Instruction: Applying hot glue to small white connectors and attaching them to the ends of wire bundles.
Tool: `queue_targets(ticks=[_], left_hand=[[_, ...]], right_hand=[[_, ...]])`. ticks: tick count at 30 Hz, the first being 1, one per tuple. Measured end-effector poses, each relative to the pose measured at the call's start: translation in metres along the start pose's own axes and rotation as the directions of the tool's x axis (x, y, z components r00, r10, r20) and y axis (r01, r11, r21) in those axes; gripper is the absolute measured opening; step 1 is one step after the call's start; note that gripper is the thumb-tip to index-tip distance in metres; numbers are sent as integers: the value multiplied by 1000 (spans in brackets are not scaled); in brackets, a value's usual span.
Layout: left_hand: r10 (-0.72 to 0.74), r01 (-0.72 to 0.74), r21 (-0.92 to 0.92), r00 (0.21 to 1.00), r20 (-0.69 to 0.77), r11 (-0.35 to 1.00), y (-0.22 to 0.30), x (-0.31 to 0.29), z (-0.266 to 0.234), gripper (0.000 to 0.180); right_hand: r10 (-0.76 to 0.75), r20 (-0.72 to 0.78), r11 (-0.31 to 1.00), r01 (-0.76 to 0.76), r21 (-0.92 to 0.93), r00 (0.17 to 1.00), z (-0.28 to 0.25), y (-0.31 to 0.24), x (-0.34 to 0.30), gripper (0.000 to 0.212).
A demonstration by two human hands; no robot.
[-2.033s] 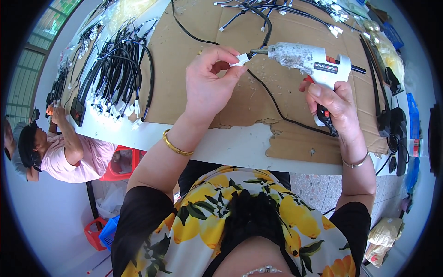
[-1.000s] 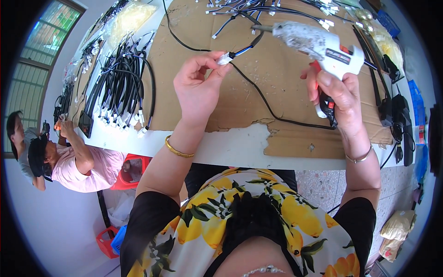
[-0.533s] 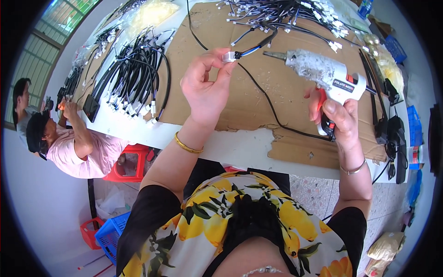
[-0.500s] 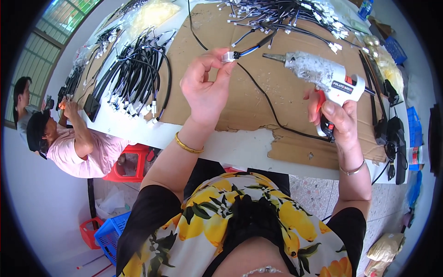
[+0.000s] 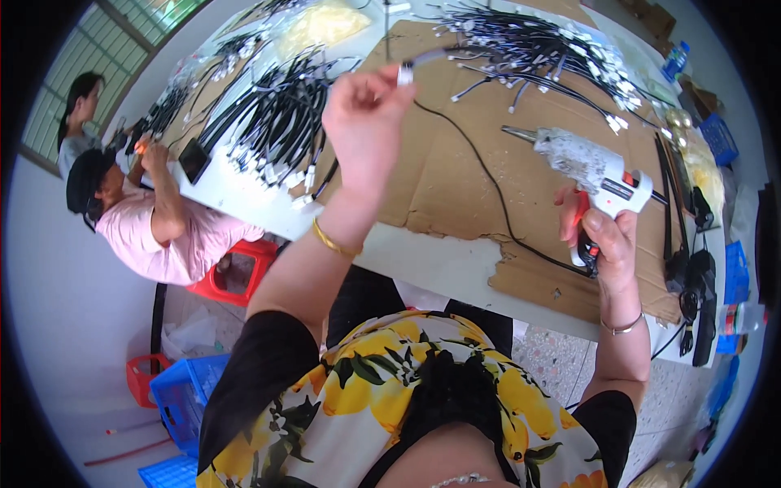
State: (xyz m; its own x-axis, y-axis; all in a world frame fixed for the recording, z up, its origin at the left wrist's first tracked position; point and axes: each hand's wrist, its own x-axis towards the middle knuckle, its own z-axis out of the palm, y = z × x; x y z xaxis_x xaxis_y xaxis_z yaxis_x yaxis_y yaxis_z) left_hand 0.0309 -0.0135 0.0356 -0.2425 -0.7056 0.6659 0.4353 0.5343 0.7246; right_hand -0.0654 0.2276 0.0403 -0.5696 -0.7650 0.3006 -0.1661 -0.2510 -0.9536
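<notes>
Between the thumb and fingers of my left hand (image 5: 366,110) is a white cable connector (image 5: 405,75), raised over the cardboard. Its dark cable (image 5: 443,54) runs off to the right toward the far heap of cables (image 5: 545,49). My right hand (image 5: 606,236) grips a white hot glue gun (image 5: 598,175) by its handle, fingers at the red trigger. The gun's metal nozzle points left, toward the connector but well apart from it. Its black cord (image 5: 488,175) curves across the cardboard.
Brown cardboard (image 5: 431,187) covers the white table (image 5: 439,260). Another bundle of black cables (image 5: 272,122) lies to the left. Power adapters (image 5: 698,285) sit at the right edge. Two people work at the far left, one on a red stool (image 5: 248,268). Blue crates (image 5: 191,390) stand on the floor.
My left hand has moved farther out with the connector, which now points differently. The glue gun has shifted slightly right and down, widening the gap. The whole view has tilted a little.
</notes>
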Motion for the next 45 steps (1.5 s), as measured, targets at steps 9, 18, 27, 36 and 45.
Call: queue_targets(ticks=[9, 18, 27, 36, 45], left_hand=[[-215, 203, -148, 974, -66, 968, 23, 156, -44, 22], [-387, 378, 225, 922, -4, 898, -34, 116, -139, 22], [-371, 285, 422, 919, 137, 861, -17, 25, -168, 20], [-50, -203, 725, 949, 310, 659, -4, -26, -148, 24], [33, -371, 766, 908, 417, 526, 2, -46, -161, 22]], right_hand=[[-48, 28, 998, 49, -50, 998, 3, 6, 8, 43], [20, -22, 991, -22, -135, 1000, 11, 8, 6, 39], [-12, 56, 990, 20, -142, 998, 1, 18, 8, 42], [-18, 86, 994, 27, -103, 996, 0, 17, 11, 41], [1, 118, 997, 8, -71, 993, -5, 21, 11, 42]])
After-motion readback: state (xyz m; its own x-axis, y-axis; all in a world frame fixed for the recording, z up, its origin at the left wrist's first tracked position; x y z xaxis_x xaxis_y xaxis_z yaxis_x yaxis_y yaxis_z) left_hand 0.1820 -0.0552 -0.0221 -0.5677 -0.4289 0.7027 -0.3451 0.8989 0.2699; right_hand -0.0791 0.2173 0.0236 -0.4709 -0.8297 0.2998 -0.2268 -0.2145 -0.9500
